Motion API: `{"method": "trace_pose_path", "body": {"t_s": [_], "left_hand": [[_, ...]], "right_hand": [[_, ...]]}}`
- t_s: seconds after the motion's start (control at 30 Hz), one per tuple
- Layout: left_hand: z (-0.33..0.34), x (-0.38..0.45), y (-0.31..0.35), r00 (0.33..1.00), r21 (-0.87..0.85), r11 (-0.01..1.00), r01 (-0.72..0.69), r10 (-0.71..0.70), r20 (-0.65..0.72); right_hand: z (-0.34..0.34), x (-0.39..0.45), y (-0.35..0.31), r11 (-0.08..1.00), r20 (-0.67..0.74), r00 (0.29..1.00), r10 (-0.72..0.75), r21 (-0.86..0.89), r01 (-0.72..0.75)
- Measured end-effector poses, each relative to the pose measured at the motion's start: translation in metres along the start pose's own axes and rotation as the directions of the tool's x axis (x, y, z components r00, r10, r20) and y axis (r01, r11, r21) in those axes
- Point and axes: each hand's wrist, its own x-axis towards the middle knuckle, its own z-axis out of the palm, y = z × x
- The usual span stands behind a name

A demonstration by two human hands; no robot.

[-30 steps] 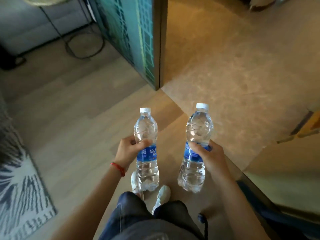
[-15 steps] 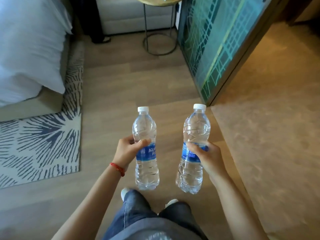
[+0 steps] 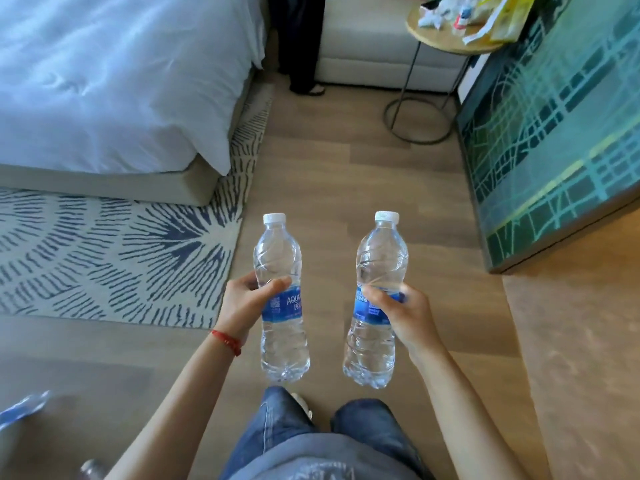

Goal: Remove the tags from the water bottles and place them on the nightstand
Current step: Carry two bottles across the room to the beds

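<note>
Far left, a bed with a white rumpled duvet point(image 3: 114, 81) sits on a beige base, and a cream rug with dark blue dashed fan patterns point(image 3: 104, 251) runs out from under it across the light wooden plank floor point(image 3: 346, 174). At the bottom left corner something blurred, blue and clear, shows, too smeared to tell what it is.

The person's left hand point(image 3: 247, 306), with a thin red string bracelet point(image 3: 227, 341) on the wrist, has its fingers curled around the blue label band of a clear plastic water bottle with a white cap point(image 3: 280, 268). The bottle is held upright in the air above blue jeans point(image 3: 311, 441).

Just beside it, apart and not touching, a second clear plastic water bottle with a white cap and blue label point(image 3: 379, 265) is held upright by the right hand point(image 3: 407, 317), whose fingers wrap around its label band.

Farther back, a dark garment hangs by a pale sofa point(image 3: 367, 46). To the right stands a round wooden counter on a thin metal ring stand point(image 3: 446, 41), cluttered with crumpled white and yellow wrappers. Along the right runs a teal glass panel with a pale green line pattern point(image 3: 554, 133).
</note>
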Motion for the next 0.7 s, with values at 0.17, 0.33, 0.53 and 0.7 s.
{"method": "trace_pose_path", "body": {"t_s": [0.17,0.33,0.53,0.7], "left_hand": [[-0.060,0.018,-0.003,0.991,-0.071,0.997,0.005,-0.014,-0.130],[-0.109,0.040,-0.008,0.953,-0.140,0.990,0.035,-0.076,-0.294],[-0.162,0.080,0.001,0.871,-0.209,0.977,0.044,-0.140,-0.470],[-0.201,0.116,0.023,0.797,-0.225,0.974,0.026,-0.155,-0.583]], "right_hand": [[0.070,0.038,-0.019,0.998,0.152,0.988,-0.014,-0.061,0.023],[0.131,0.085,-0.036,0.992,0.327,0.945,-0.005,-0.119,0.047],[0.210,0.150,-0.062,0.987,0.494,0.869,0.017,-0.150,0.066],[0.274,0.199,-0.094,0.981,0.628,0.776,0.067,-0.184,0.064]]}}
